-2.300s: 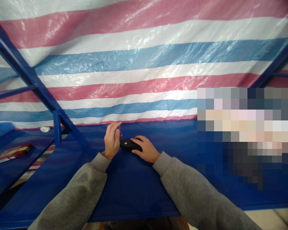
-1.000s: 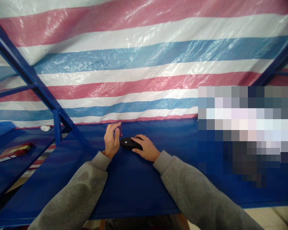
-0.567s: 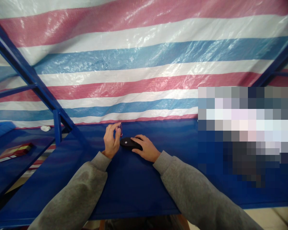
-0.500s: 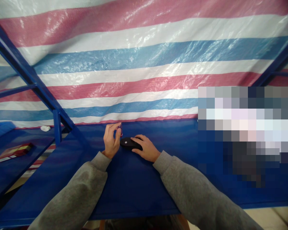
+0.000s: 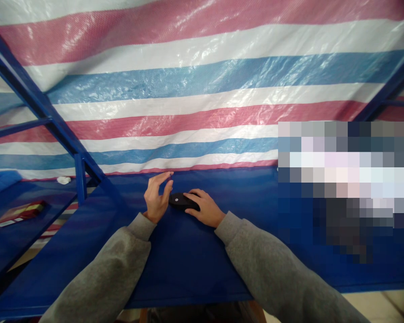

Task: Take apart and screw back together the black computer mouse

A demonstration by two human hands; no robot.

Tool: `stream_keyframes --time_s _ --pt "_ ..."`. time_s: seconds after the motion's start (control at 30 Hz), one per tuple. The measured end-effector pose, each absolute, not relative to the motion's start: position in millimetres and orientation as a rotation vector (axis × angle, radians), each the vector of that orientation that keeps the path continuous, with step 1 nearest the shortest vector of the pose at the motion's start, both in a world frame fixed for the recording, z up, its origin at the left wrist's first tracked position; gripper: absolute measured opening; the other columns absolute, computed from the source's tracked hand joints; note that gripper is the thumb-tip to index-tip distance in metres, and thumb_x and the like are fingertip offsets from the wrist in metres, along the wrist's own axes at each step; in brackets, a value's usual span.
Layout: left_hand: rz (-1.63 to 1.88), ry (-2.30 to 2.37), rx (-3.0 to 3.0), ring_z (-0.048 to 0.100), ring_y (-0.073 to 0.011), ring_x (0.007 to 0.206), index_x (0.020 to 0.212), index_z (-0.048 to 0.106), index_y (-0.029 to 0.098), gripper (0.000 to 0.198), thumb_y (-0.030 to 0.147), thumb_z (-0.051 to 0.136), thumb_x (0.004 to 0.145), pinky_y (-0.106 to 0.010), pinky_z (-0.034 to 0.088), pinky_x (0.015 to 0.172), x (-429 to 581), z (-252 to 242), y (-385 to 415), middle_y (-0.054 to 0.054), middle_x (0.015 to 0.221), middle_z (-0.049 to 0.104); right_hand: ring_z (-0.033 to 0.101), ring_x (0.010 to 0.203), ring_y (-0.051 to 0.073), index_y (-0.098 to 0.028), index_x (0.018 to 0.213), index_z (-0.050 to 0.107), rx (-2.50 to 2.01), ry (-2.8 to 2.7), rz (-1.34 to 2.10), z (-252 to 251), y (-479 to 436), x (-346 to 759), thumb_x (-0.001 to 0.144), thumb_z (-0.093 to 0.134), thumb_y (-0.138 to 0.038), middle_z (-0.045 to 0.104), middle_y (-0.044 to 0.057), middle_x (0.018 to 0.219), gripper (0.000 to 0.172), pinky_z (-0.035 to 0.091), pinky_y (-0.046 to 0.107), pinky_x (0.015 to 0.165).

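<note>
My left hand [image 5: 157, 197] is raised just over the blue tabletop, thumb and forefinger curved towards each other around a small, thin, purplish thing [image 5: 171, 177]. It appears nearly edge-on, so its kind cannot be made out. To the right of that hand a black computer mouse [image 5: 180, 201] with a small round pale logo lies on the table. My right hand [image 5: 205, 208] rests on the mouse's right end, thumb on the near side and fingers over the far side.
The blue table [image 5: 188, 264] reaches back to a striped plastic sheet [image 5: 188, 89]. On the left are a blue metal frame [image 5: 50, 116], a red box [image 5: 20, 213], a crumpled white piece [image 5: 63, 180] and a blue tray [image 5: 2, 181]. A pixelated patch hides the right side.
The left fingers have turned the small purplish thing so that it shows narrower, and the thumb and forefinger have shifted slightly. My right hand and the mouse stay put.
</note>
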State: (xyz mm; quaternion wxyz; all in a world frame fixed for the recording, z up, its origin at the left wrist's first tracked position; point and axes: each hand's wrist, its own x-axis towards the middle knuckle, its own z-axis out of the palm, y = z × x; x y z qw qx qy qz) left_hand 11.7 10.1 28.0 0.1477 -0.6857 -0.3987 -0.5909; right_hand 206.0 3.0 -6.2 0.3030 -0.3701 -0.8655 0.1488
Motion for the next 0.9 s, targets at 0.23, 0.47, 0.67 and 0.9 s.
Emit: stream_keyframes --time_s 0.23,0.47,0.67,0.9 --pt "-1.674 -1.190 -1.997 0.062 -0.0190 0.096 0.112 0.058 0.017 0.024 0.020 0.049 0.090 -0.037 0.049 0.087 10.4 26.8 9.6 -0.010 0.101 0.068 0.048 0.113 0.025 -0.022 0.130 0.050 -0.982 -2.288 0.405 -5.5 2.5 205.7 0.082 0.064 -0.035 0.052 0.010 0.123 0.052 0.039 0.042 0.100" --pt "-1.713 -1.137 -1.967 0.059 -0.0177 0.084 0.105 0.060 0.016 0.024 0.023 0.062 0.082 -0.035 0.050 0.079 15.2 32.9 9.7 -0.007 0.092 0.063 0.048 0.113 0.024 -0.020 0.130 0.050 -0.975 -2.294 0.406 -4.9 2.4 206.2 0.081 0.065 -0.034 0.052 0.010 0.123 0.053 0.039 0.042 0.101" --pt "-1.733 -1.153 -1.984 0.057 -0.0173 0.087 0.109 0.058 0.016 0.022 0.019 0.051 0.089 -0.035 0.048 0.081 14.2 32.3 7.7 -0.008 0.093 0.060 0.048 0.112 0.025 -0.020 0.130 0.051 -0.990 -2.297 0.408 -4.3 2.3 205.9 0.081 0.065 -0.034 0.052 0.010 0.123 0.053 0.039 0.042 0.100" --pt "-1.746 -1.134 -1.976 0.054 -0.0198 0.105 0.110 0.058 0.016 0.022 0.020 0.044 0.092 -0.040 0.044 0.093 12.3 30.3 10.3 -0.011 0.106 0.057 0.048 0.112 0.024 -0.021 0.130 0.050 -0.978 -2.294 0.403 -5.7 2.9 206.2 0.082 0.065 -0.035 0.052 0.010 0.123 0.052 0.040 0.042 0.100"
